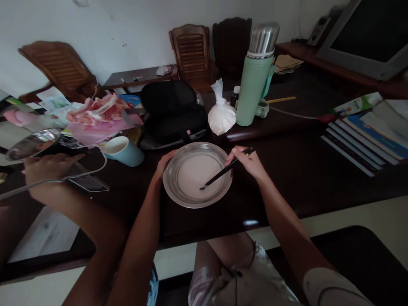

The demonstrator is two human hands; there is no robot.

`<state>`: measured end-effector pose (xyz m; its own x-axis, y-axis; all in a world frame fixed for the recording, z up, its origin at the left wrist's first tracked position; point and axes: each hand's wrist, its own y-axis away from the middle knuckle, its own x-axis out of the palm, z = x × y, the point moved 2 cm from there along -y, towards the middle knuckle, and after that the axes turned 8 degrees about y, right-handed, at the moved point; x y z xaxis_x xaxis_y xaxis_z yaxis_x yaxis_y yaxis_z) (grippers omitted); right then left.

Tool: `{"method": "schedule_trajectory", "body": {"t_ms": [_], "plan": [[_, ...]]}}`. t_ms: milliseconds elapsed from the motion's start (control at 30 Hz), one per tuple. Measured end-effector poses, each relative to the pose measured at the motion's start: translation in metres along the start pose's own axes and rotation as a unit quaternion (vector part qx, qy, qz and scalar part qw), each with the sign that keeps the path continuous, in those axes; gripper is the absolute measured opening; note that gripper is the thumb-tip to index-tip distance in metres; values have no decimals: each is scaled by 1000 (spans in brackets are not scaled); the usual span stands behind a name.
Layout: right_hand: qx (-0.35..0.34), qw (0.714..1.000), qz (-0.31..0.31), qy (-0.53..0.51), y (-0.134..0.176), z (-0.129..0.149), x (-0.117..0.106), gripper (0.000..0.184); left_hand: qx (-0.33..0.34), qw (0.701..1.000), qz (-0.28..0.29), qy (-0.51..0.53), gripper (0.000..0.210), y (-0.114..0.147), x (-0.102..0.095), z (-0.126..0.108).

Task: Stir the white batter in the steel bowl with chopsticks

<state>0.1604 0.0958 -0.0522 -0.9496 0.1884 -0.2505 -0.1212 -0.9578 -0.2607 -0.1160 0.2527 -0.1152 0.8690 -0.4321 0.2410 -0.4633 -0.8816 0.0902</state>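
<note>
A shallow metal bowl point(198, 205) stands on the dark table near its front edge, with a pale, milky mixture point(194, 174) in it. My left hand point(165, 163) is wrapped round the bowl's left rim; the bowl hides part of its fingers. At the right rim, my right hand point(245, 160) grips black chopsticks point(223, 171) held close together. They slant down to the left, and their tips reach into the mixture. Just behind the bowl is a tied clear bag of white powder point(221, 117), with a green thermos point(255, 89) to its right.
At the left, another person's hand point(52, 170) rests near a phone point(91, 182) and a cable. Beyond are a light-blue cup point(123, 151), a metal bowl point(35, 142), raw meat point(98, 109) on pink plastic and a black open case point(174, 114). Books point(363, 140) lie stacked at the right.
</note>
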Motion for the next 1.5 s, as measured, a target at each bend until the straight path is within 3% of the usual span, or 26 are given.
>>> {"method": "schedule_trajectory", "body": {"t_ms": [133, 233, 400, 567, 733, 900, 1033, 1167, 1333, 1500], "plan": [[-61, 996, 43, 45, -1, -2, 9, 40, 2, 1000, -11, 1, 45, 1, -1, 0], [-73, 994, -2, 83, -2, -5, 3, 36, 0, 1000, -18, 1, 46, 3, 1, -1], [-24, 994, -92, 59, -2, -7, -12, 44, -7, 999, -37, 8, 50, 4, 3, -2], [14, 1000, -21, -10, 0, -3, -4, 48, -19, 999, -41, 5, 48, 4, 3, -4], [-61, 996, 33, 61, -2, -3, 8, 43, -13, 999, -30, -3, 46, 5, 4, -6], [-63, 992, -44, 101, -2, -6, -2, 36, -1, 1000, -16, -12, 47, 5, 6, -7], [-21, 994, -99, 45, -1, -7, -12, 43, 7, 1000, -16, -10, 43, 4, 5, -7], [2, 999, -32, 4, 0, -6, -4, 46, 12, 999, -24, -19, 38, 4, 3, -5], [-58, 995, 41, 67, -1, -3, 9, 41, 13, 1000, -22, -19, 40, 4, 3, -5], [-57, 993, -49, 91, -2, -8, -2, 36, 17, 999, -21, -27, 41, 5, 5, -6]]}}
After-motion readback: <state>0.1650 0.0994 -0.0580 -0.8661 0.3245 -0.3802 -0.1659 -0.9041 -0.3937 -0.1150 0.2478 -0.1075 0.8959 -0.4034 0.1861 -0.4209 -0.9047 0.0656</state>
